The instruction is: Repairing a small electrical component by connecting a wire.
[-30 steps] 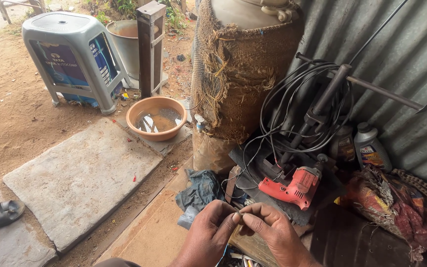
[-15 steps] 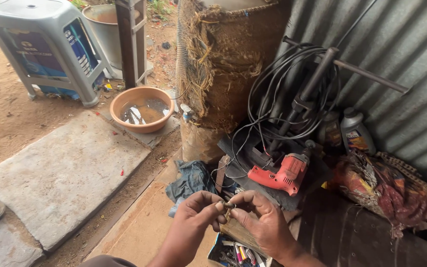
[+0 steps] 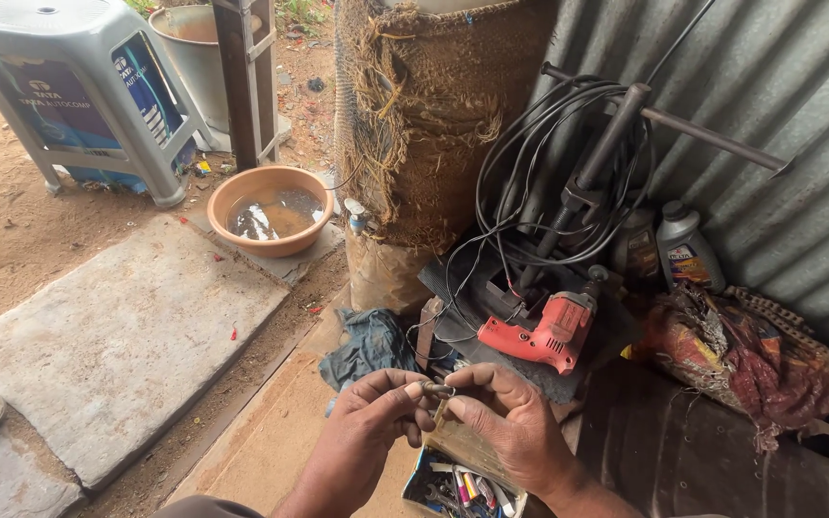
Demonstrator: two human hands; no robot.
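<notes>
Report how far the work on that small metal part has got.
Done: nothing finished shows. In hand: both hands, left hand and right hand, pinch a small metal part between fingertips above an open tool box. Left: the red drill lies untouched beside the tangled black cables.

A red power drill (image 3: 541, 334) with black trim lies among black cables (image 3: 530, 182) beside a grey corrugated metal wall (image 3: 769, 86). A terracotta-orange bowl (image 3: 271, 209) holds murky brown water on a pale grey stone slab (image 3: 127, 336), set in reddish-brown dirt. A light grey plastic stool (image 3: 59, 58) shows blue panels between its legs. Tan, frayed burlap wraps a drum (image 3: 434, 115). A crumpled blue-grey cloth (image 3: 367, 343) sits near a rumpled sack (image 3: 750, 355) patterned in red, yellow and brown. A grey bottle (image 3: 685, 247) carries a blue-and-orange label. The small piece (image 3: 438, 390) between the two hands is dull metallic grey.
</notes>
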